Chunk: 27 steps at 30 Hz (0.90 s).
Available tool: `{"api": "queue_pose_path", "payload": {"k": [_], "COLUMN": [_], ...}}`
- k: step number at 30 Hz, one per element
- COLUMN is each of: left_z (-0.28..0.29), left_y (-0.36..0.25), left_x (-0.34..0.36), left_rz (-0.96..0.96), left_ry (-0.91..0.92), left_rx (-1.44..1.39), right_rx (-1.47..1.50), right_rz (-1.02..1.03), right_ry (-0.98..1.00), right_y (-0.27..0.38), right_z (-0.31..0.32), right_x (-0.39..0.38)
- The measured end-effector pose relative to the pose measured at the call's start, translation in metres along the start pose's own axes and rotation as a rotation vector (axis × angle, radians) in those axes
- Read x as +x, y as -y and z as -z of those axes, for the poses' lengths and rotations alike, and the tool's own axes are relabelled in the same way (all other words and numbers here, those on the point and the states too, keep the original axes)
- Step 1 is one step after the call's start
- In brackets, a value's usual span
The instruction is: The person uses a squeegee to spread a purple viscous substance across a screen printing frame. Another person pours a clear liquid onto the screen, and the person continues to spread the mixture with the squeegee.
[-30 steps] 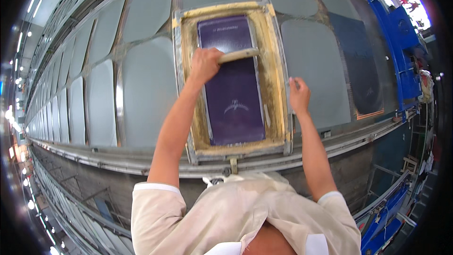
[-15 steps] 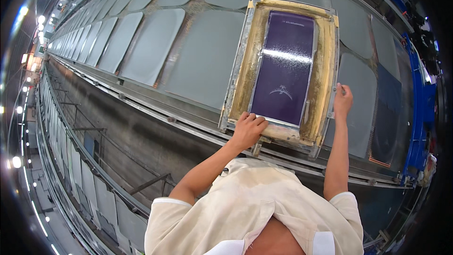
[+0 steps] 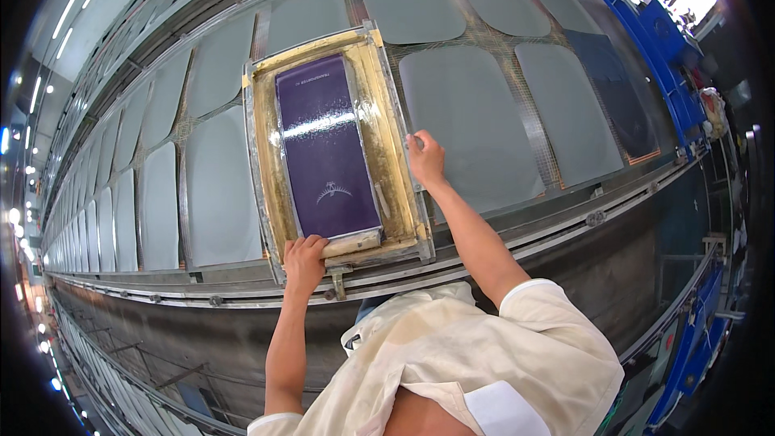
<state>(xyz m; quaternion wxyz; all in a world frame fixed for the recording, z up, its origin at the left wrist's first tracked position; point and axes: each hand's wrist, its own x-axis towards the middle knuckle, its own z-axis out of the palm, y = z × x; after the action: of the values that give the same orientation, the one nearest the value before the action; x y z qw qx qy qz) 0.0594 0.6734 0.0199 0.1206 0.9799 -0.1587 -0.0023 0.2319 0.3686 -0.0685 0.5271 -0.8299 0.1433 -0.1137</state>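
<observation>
A screen-printing frame (image 3: 256,157) with yellowish taped borders lies across the long table, slightly tilted in view. Within it is a glossy purple panel (image 3: 327,161) bearing small pale lettering and a pale arched emblem. A pale rounded bar (image 3: 353,244) rests at the frame's near end. My left hand (image 3: 304,262) is closed over the near left part of the frame, beside the bar's left end; its thumb is hidden. At the right side rail, my right hand (image 3: 426,157) has its fingers curled and pinched against the frame's edge.
Grey rounded panels (image 3: 472,121) lie in two rows along the table, with a dark blue one (image 3: 609,81) toward the right end. A metal rail (image 3: 517,240) runs along the near edge. Blue machinery (image 3: 662,56) stands at the right.
The frame has moved left along the table with both hands on it, so one more grey panel shows to its right. My view has turned as well.
</observation>
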Motion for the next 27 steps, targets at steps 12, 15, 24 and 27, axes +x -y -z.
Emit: {"api": "queue_pose_path", "payload": {"k": [12,15,24,27], "left_z": [0.026,0.003,-0.04,-0.013], "left_y": [0.108,0.128,0.133,0.143], "left_x": [0.227,0.319,0.44,0.405], "left_rz": [-0.527,-0.727,-0.788,-0.795], "left_ry": [0.09,0.058,0.142,0.13], "left_rx": [-0.108,-0.134,-0.123,-0.026], "right_rx": [-0.195,-0.381,-0.287,-0.215], "right_rz": [0.069,-0.209,-0.153,0.092], "right_ry": [-0.083,0.157,0.255,0.357], "right_y": [-0.022,0.022,0.061,0.081], "right_z": [-0.02,-0.008,0.006,-0.007], "right_x": [0.005,0.004,0.083,0.125]}}
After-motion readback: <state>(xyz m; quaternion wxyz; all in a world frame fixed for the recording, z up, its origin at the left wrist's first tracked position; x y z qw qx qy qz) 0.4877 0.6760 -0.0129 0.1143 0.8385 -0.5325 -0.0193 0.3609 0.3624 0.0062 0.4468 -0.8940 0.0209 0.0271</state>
